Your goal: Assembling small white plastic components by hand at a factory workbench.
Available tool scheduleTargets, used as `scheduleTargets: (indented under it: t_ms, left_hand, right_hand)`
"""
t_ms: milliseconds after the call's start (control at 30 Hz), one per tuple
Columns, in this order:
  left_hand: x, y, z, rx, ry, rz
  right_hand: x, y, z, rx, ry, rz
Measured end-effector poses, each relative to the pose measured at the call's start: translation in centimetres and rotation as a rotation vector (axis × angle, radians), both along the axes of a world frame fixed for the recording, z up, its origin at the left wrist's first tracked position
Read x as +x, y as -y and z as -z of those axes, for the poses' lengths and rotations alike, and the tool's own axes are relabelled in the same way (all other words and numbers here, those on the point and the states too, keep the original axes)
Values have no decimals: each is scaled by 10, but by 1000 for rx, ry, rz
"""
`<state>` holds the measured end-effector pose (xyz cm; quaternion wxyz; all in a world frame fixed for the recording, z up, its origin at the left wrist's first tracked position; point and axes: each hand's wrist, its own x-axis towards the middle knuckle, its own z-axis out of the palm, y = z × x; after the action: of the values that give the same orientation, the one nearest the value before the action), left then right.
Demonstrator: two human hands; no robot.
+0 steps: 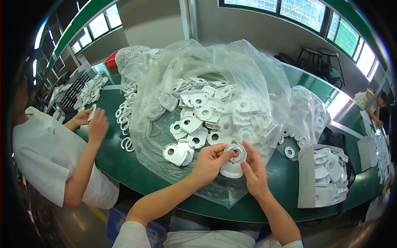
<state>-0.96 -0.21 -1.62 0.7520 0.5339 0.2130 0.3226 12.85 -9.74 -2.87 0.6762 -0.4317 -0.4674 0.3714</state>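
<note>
Both my hands hold one white plastic part with a ring-shaped top above the near edge of the plastic bag. My left hand grips it from the left, its thumb lying across the ring's opening. On the other side, the fingers and thumb of my right hand close round the right edge. Just beyond my hands, a large clear plastic bag lies spread open, with many loose white parts of a similar rounded shape with a round hole. A few stacked white parts lie left of my left hand.
White rings lie along the bag's left side. To the right stand a smaller bag of rings and an open white box of white parts. A co-worker at the left holds a small white piece. The green table curves around me.
</note>
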Motion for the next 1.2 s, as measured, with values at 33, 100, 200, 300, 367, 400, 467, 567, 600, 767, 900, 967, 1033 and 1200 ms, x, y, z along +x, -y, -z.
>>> scheduleTargets:
  t_ms: [33, 100, 200, 300, 367, 400, 467, 567, 600, 767, 900, 967, 1033, 1200]
  left_hand:
    - [0, 0, 2, 34, -24, 14]
    - [0, -1, 5, 42, -43, 25]
    - [-7, -3, 10, 2, -1, 36]
    - [3, -3, 6, -1, -21, 83]
    - [8, -3, 4, -24, -16, 149]
    - [7, -1, 3, -37, -8, 151]
    - [0, 0, -2, 34, -29, 111]
    - [-11, 1, -9, 655, -275, -93]
    - [-17, 3, -10, 660, -280, -101]
    - [-82, 23, -7, 851, -330, -567]
    - [-168, -1, 17, 911, -671, -1052]
    - [-203, -25, 27, 920, -859, -1107]
    - [-225, -43, 31, 893, -1017, -1124]
    - [-243, -69, 34, 949, -1101, -1057]
  right_hand:
    - [-2, 0, 1, -65, 37, -41]
    - [-9, -2, 4, -117, 55, -72]
    - [-13, -4, 7, -178, 118, -33]
    - [-4, 2, 5, -121, 78, -50]
    - [2, 4, 9, -105, 43, -69]
    - [4, 3, 13, -98, 56, -53]
    - [-1, 3, 12, -84, 60, -61]
    - [-3, 4, 6, -158, -36, -80]
    - [-5, 4, 3, -153, -38, -88]
    - [-4, 8, -5, -261, -37, -169]
    - [-7, 7, -7, -288, -20, -225]
    - [-8, 7, -7, -305, -1, -239]
    - [-9, 8, -7, -324, 3, -258]
    - [-9, 9, -9, -363, 15, -276]
